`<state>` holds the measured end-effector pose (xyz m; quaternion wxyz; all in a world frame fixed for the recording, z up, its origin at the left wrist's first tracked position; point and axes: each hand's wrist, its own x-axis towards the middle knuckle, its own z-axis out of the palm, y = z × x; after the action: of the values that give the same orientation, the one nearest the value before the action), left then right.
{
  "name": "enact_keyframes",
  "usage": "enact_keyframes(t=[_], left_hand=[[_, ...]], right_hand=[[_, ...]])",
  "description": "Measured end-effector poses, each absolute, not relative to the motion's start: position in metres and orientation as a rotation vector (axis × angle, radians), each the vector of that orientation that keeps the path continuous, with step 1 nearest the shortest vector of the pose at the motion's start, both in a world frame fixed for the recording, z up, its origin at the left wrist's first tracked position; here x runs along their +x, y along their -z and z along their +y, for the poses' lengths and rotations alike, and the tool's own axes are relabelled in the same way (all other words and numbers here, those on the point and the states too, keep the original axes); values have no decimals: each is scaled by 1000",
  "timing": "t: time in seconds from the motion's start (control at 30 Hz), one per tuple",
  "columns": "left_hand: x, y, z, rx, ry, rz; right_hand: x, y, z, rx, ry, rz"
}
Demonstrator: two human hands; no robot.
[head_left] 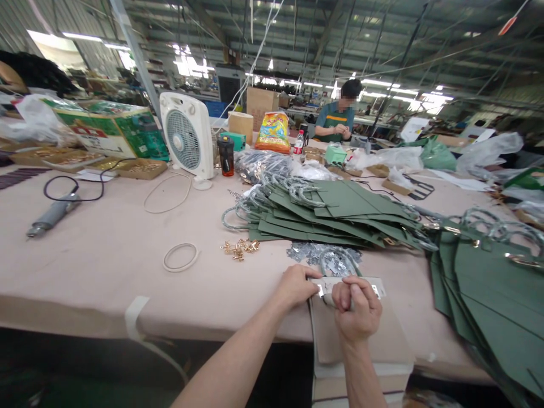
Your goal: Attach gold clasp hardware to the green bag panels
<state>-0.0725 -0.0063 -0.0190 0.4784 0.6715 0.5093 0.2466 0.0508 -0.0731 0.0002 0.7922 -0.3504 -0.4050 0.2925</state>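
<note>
At the near edge of the pinkish worktop (106,272), a beige panel (327,334) lies beneath both hands: the right grip (357,309) is closed around a partly hidden tool (328,300) over its far end, while the left grip (297,286) touches its far left corner, whether pinching I cannot tell. Just beyond are loose metal plates (304,252) and stacked green bags (340,209). Towards the far edge stands a white fan (187,136), with another person (335,122) farther back in a large, strip-lit workshop.
</note>
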Motion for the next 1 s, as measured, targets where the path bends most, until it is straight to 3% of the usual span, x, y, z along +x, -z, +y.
enact_keyframes(t=[0.5,0.7,1.0], left_hand=[[-83,8,-5,1768,-531,1116],[-89,15,-17,2062,-582,984],[-87,14,-18,2115,-598,977]], right_hand=[[36,11,-55,-1008,-447,-1064],[52,-2,-41,-978,-692,-899],[52,-17,-15,-1004,-761,-918]])
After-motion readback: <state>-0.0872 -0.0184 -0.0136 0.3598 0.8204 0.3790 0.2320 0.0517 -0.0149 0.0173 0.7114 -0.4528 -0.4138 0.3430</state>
